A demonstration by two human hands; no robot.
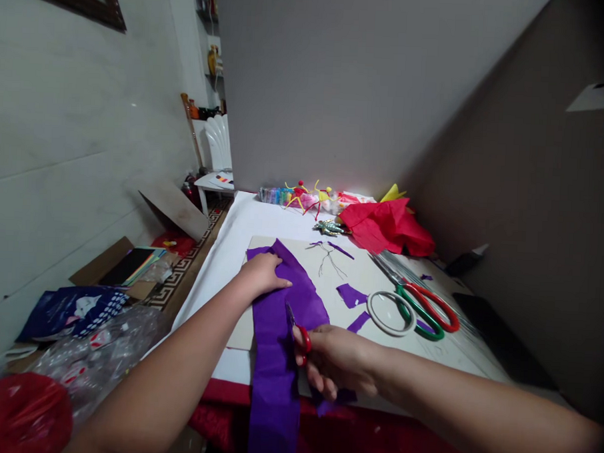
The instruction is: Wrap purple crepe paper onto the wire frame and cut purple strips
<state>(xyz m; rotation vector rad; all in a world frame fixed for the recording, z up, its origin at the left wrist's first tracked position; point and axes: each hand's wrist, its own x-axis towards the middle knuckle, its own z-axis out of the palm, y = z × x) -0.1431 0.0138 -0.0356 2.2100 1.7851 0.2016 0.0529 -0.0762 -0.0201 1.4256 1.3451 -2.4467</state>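
A long strip of purple crepe paper (276, 359) lies across a cream card board (300, 260) and hangs past the near table edge. My left hand (264, 274) rests flat on its upper part, holding nothing. My right hand (337, 360) grips small red-handled scissors (300, 338), whose blades touch the strip's right edge. Purple scraps (352, 295) and a thin wire figure (328, 260) lie on the board. To the right are larger green-and-red-handled scissors (421, 312) and a white tape ring (391, 313).
Red crepe paper (387, 225), pipe-cleaner figures (298, 196) and a bag of coloured material (278, 196) stand at the table's far end. Left of the table are a clear plastic bag (96, 358), a blue patterned bag (70, 313) and cardboard (173, 207). Walls close in both sides.
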